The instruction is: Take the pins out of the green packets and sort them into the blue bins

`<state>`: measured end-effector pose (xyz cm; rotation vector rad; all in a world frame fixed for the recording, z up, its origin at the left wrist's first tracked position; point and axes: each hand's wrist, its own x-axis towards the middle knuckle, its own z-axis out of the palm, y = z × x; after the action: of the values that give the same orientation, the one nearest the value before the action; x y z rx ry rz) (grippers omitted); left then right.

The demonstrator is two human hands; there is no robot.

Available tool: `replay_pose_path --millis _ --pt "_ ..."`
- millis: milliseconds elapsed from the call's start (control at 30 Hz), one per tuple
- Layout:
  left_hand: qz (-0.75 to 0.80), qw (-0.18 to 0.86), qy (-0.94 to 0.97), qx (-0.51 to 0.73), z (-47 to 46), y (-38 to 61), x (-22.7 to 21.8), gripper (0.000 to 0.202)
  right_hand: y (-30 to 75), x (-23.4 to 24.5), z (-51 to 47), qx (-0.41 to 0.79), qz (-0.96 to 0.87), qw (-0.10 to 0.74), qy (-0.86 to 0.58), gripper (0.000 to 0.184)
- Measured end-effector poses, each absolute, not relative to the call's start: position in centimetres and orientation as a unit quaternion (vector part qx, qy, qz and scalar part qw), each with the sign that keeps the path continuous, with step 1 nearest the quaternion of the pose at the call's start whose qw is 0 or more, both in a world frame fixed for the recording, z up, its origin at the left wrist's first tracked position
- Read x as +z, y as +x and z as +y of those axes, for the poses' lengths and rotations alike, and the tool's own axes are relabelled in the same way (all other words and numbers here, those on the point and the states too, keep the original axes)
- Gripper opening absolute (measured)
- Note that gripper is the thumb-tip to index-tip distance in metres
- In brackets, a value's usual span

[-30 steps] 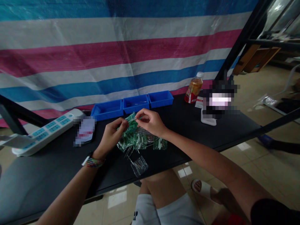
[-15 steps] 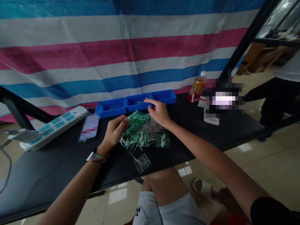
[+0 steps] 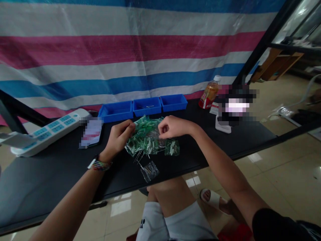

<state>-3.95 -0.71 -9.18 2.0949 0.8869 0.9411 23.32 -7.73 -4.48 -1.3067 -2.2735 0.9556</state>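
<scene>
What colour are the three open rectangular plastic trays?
The trays are all blue, seen best in the head view.

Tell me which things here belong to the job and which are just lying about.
Likely the job's, nearest the left hand and right hand: pile of green packets, clear packet, three blue trays, thin rods in the middle one.

Apparently just lying about: power strip, phone, drink bottle.

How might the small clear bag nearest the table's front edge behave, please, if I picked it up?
The clear bag will probably flop, since its thin film looks creased. Its glossy surface may feel slippery. It is likely light, holding only small pieces.
</scene>
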Motion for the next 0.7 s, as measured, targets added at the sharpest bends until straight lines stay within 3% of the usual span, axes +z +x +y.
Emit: replay_pose_path --millis 133,467,700 --pt "0.332 0.332 0.807 0.359 -0.8 -3.9 -9.0 0.038 25.7 -3.6 -8.1 0.35 -0.76 0.052 -0.545 0.012" --pt "0.351 0.32 0.807 0.349 -1.2 -3.6 -8.6 0.038 24.8 -5.0 -7.9 0.319 -0.762 0.057 -0.561 0.01" --pt "0.356 0.302 0.819 0.333 -1.1 -3.6 -8.6 0.039 24.2 -5.2 -7.9 0.281 -0.748 -0.001 -0.601 0.007"
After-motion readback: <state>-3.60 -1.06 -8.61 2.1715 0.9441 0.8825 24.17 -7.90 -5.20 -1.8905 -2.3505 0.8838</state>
